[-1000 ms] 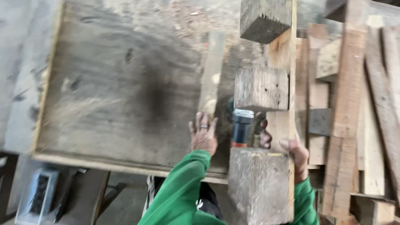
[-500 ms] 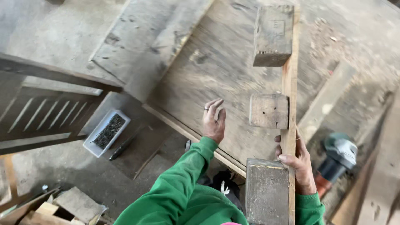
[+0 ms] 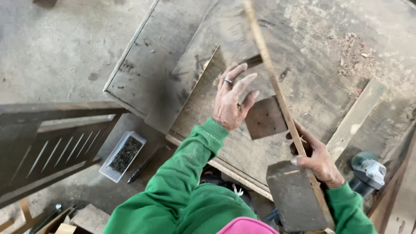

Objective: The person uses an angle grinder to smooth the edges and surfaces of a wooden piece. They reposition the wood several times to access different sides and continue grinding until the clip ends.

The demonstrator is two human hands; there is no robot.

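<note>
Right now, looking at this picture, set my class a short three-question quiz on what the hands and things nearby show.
1. True or false: the right hand grips the wooden frame by its thin edge.
2. The left hand is: A) closed on a hammer, B) open, fingers spread, beside a wooden block, C) inside the box of nails.
3. What lies on the floor just right of the right hand?

Key
1. True.
2. B.
3. A power tool, next to a loose plank.
</note>
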